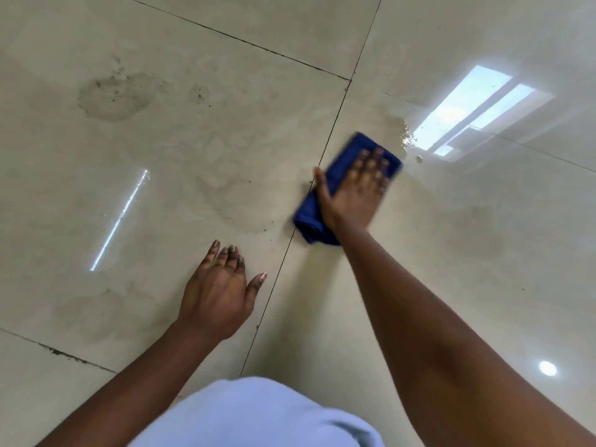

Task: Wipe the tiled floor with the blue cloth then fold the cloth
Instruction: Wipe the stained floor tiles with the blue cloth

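Note:
The blue cloth [342,175] lies bunched on the glossy beige tiled floor [225,140], just right of a dark grout line. My right hand [354,188] presses flat on top of the cloth with straight, spread fingers; it looks slightly blurred. My left hand [219,291] rests flat on the tile to the lower left, fingers straight, holding nothing. Part of the cloth is hidden under my right palm.
Dirty smudges and specks mark the floor at the upper left [113,95] and centre [232,201]. Water droplets [408,137] glisten beyond the cloth beside a bright window reflection [477,114]. My light blue clothing [258,417] fills the bottom edge.

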